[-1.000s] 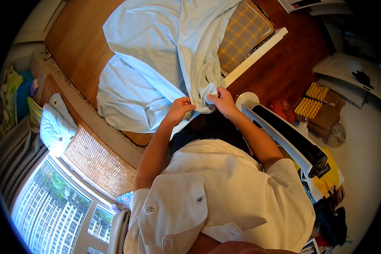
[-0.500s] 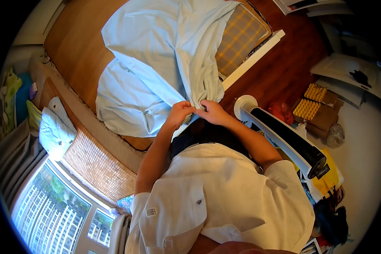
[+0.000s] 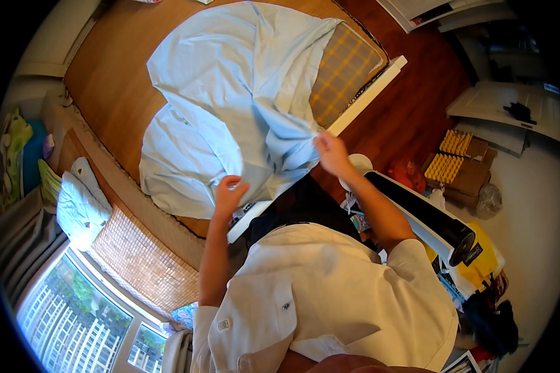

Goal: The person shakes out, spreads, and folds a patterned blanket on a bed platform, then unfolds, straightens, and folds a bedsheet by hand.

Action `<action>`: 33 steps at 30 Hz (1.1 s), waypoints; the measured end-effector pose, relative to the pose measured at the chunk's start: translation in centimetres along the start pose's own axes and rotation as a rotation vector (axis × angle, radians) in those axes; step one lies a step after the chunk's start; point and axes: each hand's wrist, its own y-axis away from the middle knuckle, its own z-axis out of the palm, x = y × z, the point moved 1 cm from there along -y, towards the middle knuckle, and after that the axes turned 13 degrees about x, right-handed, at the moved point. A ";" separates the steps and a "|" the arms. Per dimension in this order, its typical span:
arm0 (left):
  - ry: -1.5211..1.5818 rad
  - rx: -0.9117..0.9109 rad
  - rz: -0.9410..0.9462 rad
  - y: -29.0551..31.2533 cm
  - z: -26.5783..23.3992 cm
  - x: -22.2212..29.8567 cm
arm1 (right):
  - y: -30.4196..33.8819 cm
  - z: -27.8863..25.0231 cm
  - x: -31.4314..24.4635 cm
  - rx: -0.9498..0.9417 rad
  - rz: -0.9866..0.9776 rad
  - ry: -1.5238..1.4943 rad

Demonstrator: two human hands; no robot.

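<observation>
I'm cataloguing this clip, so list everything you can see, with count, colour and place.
sheet: one, pale blue, spread rumpled over the bed
bed mat: one, brown, under the sheet
checked pad: one, yellow-brown, bed's far right corner
bed rail: one, white, along the bed's edge
pillow: one, pale blue, left by the window
woven blind: one, tan, lower left
cartons: a few, brown and yellow, on the floor, right
left hand: on the sheet's near edge
right hand: gripping the sheet's edge

Pale blue sheet (image 3: 230, 105) spread across frame centre; left hand (image 3: 229, 194) gripping its lower edge, right hand (image 3: 331, 153) pinching its right edge; checked mat (image 3: 345, 68) upper right.
</observation>
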 end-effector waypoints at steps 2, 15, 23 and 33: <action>-0.168 0.155 0.164 -0.6 -5.4 -3.7 | -2.8 -2.0 1.7 0.200 -0.054 -0.222; -0.091 0.347 -0.282 8.8 -23.5 -8.7 | -11.1 -20.6 7.1 0.615 0.437 -0.731; -0.113 0.457 -0.484 10.3 -20.9 -14.9 | -9.3 -19.7 9.1 0.435 0.533 -0.335; 0.104 0.609 -0.569 10.2 -19.6 -20.1 | -7.3 -20.4 7.7 -0.106 0.649 -0.298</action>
